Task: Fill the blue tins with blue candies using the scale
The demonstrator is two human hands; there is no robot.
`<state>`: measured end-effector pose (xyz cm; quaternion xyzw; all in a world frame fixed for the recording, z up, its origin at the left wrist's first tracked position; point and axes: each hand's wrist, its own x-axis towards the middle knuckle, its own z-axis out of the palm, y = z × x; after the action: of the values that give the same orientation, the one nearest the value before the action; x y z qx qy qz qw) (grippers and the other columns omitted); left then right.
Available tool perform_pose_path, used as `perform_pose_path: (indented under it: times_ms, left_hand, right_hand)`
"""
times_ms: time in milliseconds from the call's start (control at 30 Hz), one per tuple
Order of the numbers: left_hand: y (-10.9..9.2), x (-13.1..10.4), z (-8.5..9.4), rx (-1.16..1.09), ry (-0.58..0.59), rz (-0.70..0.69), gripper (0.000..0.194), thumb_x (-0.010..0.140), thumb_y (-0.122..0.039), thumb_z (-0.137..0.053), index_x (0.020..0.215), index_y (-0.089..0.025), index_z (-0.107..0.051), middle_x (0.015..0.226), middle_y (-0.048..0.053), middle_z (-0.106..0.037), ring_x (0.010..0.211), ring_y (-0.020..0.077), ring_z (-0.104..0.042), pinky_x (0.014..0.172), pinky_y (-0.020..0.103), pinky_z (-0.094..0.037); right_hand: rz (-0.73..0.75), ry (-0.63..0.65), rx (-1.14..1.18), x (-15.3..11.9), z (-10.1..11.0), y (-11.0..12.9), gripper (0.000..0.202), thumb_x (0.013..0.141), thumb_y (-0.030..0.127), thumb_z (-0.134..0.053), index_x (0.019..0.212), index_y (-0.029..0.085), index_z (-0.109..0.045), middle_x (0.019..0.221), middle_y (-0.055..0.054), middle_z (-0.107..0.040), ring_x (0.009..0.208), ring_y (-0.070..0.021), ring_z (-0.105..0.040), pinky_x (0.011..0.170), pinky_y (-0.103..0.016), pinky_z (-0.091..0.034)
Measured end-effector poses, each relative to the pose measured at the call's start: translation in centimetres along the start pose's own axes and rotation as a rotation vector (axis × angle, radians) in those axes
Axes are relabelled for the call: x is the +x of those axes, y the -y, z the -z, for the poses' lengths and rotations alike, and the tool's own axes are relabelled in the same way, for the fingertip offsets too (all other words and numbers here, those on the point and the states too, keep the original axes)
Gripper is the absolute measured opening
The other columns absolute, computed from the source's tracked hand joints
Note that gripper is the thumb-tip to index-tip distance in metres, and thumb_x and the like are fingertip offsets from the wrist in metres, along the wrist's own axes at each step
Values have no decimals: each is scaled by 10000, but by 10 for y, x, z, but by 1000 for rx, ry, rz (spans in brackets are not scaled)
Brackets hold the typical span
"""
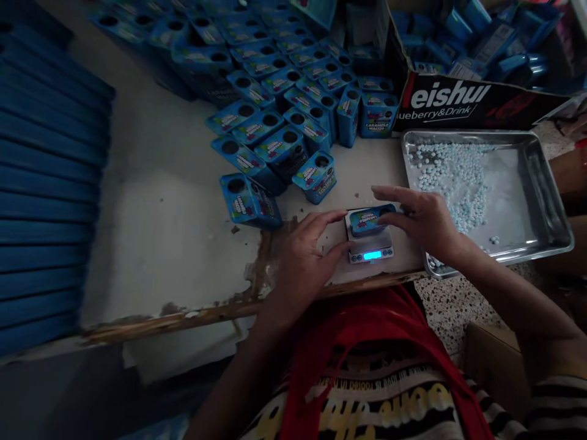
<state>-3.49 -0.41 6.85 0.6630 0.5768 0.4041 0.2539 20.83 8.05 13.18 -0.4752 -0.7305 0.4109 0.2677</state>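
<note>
A small blue candy box with a dark opening rests on a compact digital scale, whose blue display is lit. My left hand is at the scale's left side, thumb and forefinger spread apart, nothing between them. Over the right end of the box is my right hand, its forefinger stretched out and its thumb by the opening. The other fingers of that hand are partly hidden, so a small candy there cannot be ruled out.
Right of the scale, a metal tray holds loose pale candies. Many blue boxes stand behind. A black carton full of blue packs is at the back right. Blue ridged stacks line the left. The worn wooden table edge runs in front.
</note>
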Motion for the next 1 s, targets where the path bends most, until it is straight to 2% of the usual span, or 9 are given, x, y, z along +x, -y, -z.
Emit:
perform_pose_path:
  times_ms: [67, 133, 200, 333, 400, 500, 667, 800, 1000]
  left_hand:
    - [-2, 1, 0, 2, -1, -6, 424, 976, -265, -896, 1383, -282, -779, 1382, 55, -826, 1277, 274, -804, 1115, 391, -665]
    - [-3, 1, 0, -1, -5, -1, 402, 993, -313, -891, 1378, -280, -781, 1377, 62, -828, 1277, 285, -804, 1121, 411, -665]
    - [-2, 1, 0, -4, -21, 3, 389, 1006, -354, -883, 1372, -269, -784, 1371, 72, -831, 1284, 296, -802, 1144, 433, -657]
    - [-7, 4, 1, 42, -25, -18, 378, 1014, -328, -874, 1373, -264, -771, 1371, 79, -828, 1285, 298, -800, 1156, 440, -647]
    - [-12, 8, 1, 93, -13, -32, 422, 989, -288, -899, 1386, -269, -758, 1373, 81, -823, 1284, 300, -798, 1161, 441, -643]
    - [-20, 13, 0, 144, -10, -53, 466, 952, -273, -942, 1379, -264, -755, 1338, 81, -826, 1262, 305, -797, 1142, 441, -644]
    - [-21, 23, -4, 101, -92, -131, 203, 1061, -338, -831, 1232, -230, -807, 1196, 69, -823, 1160, 262, -797, 1065, 396, -639]
    - [-19, 40, -6, 224, -76, -215, 18, 1008, -239, -868, 1007, -232, -851, 1088, 56, -797, 1081, 267, -768, 1043, 422, -619]
    - [-35, 59, -17, 256, 14, -272, 104, 1002, -133, -828, 1004, -230, -865, 1067, 68, -777, 1078, 275, -730, 1030, 440, -600]
  right_hand:
    - [-70, 3, 91, 3, -2, 1, 497, 852, 237, -952, 1343, 275, -887, 1262, -73, -890, 940, -257, -817, 776, -394, -699]
    - [-148, 18, 242, 6, 1, 2, 564, 811, 308, -1003, 1358, 263, -870, 1226, -82, -894, 739, -193, -737, 534, -309, -580]
    - [-192, -20, 403, 11, 13, 0, 557, 813, 404, -1014, 1330, 266, -860, 1188, -76, -894, 634, -142, -651, 426, -263, -443]
    - [-201, -290, 564, 24, 54, -24, 329, 902, 490, -960, 1131, 289, -837, 1059, -27, -875, 516, -73, -452, 391, -238, -318]
    - [-209, -380, 575, 32, 68, -40, 302, 873, 465, -986, 1000, 265, -798, 913, -9, -834, 492, -64, -382, 389, -232, -264]
    - [-251, -307, 582, 45, 66, -52, 369, 786, 453, -1030, 912, 220, -773, 777, 1, -759, 499, -55, -381, 412, -219, -236]
    - [-242, -82, 629, 56, 37, -41, 489, 707, 542, -1058, 932, 187, -809, 701, 10, -703, 534, -60, -415, 455, -206, -261]
    - [-220, -91, 612, 54, 36, -38, 501, 730, 591, -1040, 936, 206, -795, 697, 25, -683, 529, -70, -392, 455, -225, -250]
    - [-211, -159, 620, 30, 50, -51, 542, 720, 631, -1042, 927, 203, -782, 695, 14, -677, 524, -74, -402, 456, -236, -250]
